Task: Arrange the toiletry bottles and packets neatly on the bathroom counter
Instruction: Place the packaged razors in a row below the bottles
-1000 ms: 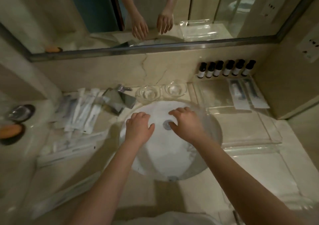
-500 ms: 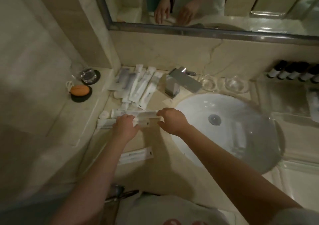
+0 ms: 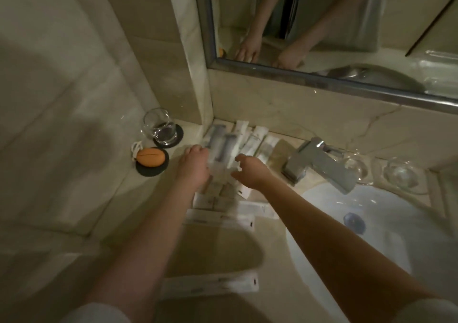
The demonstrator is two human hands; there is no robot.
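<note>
Hands bracket a blurred clear packet (image 3: 219, 160): our left hand (image 3: 192, 166) lies on its nine o'clock edge, grip too smeared to tell, and our right hand (image 3: 250, 174) hovers at its three o'clock, thumb and fingers parted, holding nothing we can see, probably to square it up. White packets (image 3: 255, 139) fan against the wall (image 3: 285, 109) at twelve o'clock and long packets (image 3: 220, 217) lie crosswise on the counter (image 3: 223, 248) at six, so we judge this corner the sorting spot. Faucet (image 3: 319, 166) stands at three o'clock, glass (image 3: 159, 129) at ten.
</note>
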